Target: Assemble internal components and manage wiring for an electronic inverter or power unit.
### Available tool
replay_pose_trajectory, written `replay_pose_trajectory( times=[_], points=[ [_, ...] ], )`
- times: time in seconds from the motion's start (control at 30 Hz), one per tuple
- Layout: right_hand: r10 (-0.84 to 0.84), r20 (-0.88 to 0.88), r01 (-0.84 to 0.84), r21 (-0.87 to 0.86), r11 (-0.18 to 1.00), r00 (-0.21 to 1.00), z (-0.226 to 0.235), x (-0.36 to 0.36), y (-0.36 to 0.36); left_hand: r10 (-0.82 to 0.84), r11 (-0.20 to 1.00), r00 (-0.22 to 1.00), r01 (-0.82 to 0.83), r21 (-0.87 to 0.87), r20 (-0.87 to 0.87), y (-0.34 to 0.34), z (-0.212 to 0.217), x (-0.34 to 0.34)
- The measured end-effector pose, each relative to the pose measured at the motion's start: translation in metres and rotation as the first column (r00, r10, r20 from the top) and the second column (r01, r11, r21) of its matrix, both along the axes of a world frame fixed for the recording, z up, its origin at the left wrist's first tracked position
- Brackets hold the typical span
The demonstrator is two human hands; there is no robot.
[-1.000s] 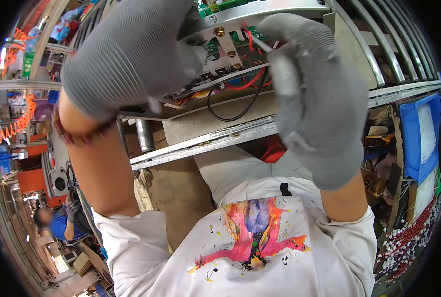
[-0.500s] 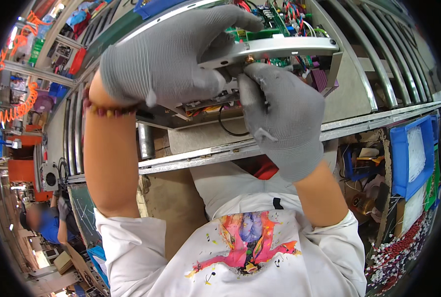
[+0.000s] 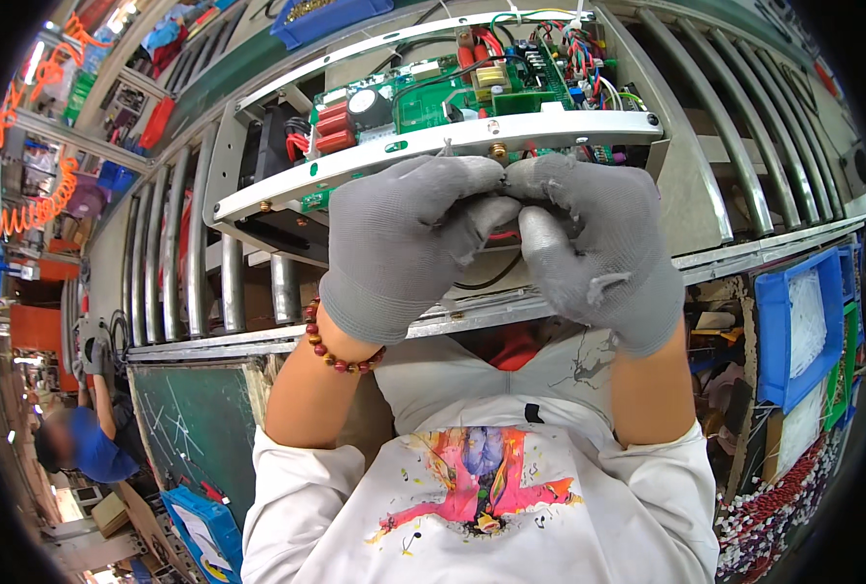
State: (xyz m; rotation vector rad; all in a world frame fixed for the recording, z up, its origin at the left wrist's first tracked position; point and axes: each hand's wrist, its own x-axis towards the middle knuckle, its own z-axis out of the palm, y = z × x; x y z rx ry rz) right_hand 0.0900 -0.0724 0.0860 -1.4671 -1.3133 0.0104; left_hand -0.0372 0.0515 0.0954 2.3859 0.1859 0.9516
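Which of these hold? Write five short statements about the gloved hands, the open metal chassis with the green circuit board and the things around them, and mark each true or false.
1. Both hands wear grey knitted gloves. True: left hand, right hand.
2. The two hands are far apart. False: their fingertips meet just below the pale metal front rail of the chassis.
3. A red-brown bead bracelet sits on the left wrist. True.
4. The circuit board in the chassis is blue. False: it is green.
5. The blue plastic bin stands at the person's left. False: it is at the right.
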Motion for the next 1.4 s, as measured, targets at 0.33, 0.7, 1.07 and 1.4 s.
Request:
replay_pose_trajectory(
  times=[0.33,0.7,1.07,1.4],
  points=[
    [0.190,0.014,-0.190,-0.022,0.982,0.982,0.000,0.020,-0.007,-0.077,0.791,0.993,0.115,-0.601,0.089,0.008,-0.016,-0.021],
    [0.048,0.228,0.010,-0.247,0.969,0.973,0.015,0.006,-0.002,-0.149,0.714,0.986,0.159,-0.682,0.074,0.008,-0.015,-0.022],
    [-0.060,0.364,0.069,-0.013,0.998,0.929,-0.011,-0.006,0.000,0.153,0.877,0.987,-0.161,-0.453,-0.054,-0.013,-0.006,-0.022],
    [-0.195,0.495,0.006,0.358,0.934,0.847,-0.030,-0.012,0.014,-0.099,0.772,0.989,0.010,-0.636,-0.105,-0.001,0.011,-0.032]
  ],
)
